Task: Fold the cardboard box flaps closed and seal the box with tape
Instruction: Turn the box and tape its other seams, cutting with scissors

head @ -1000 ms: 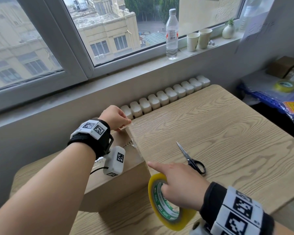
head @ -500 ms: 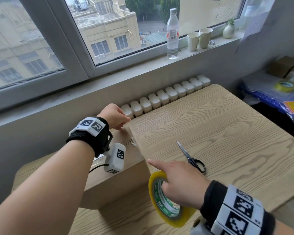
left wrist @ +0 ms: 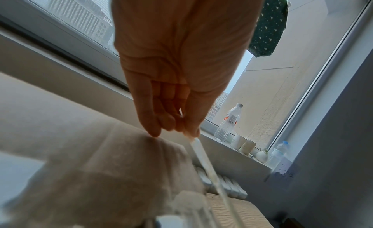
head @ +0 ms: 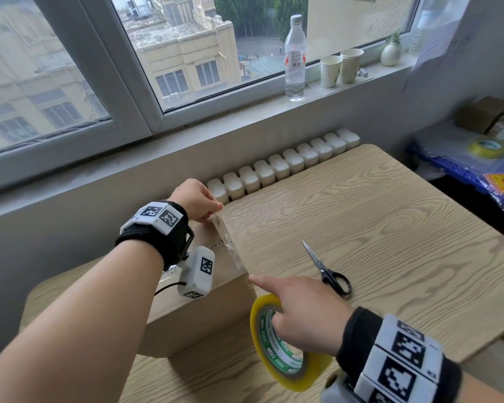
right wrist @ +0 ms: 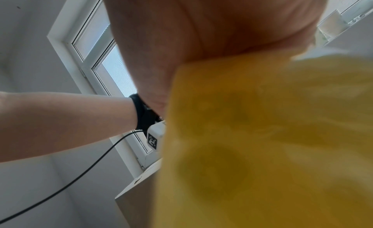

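A brown cardboard box (head: 204, 321) stands on a low wooden surface, tight against the left edge of the wooden table (head: 376, 228). Its top flaps lie flat. A clear tape strip (head: 233, 251) runs along the box's right top edge. My left hand (head: 216, 209) pinches the strip's far end at the box's far corner; the left wrist view shows the strip (left wrist: 207, 167) leaving the pinched fingertips (left wrist: 191, 131). My right hand (head: 277, 312) grips the yellow tape roll (head: 280, 344) in front of the box, index finger stretched to the near top corner. The roll (right wrist: 262, 135) fills the right wrist view.
Black-handled scissors (head: 326, 271) lie on the table right of the box. White radiator sections (head: 280, 167) line the wall behind. A water bottle (head: 295, 56) and two paper cups (head: 341, 66) stand on the sill. A second tape roll (head: 488, 146) lies at the far right.
Almost nothing has moved. Both hands keep their hold, with the tape strip still stretched between them along the box's edge.
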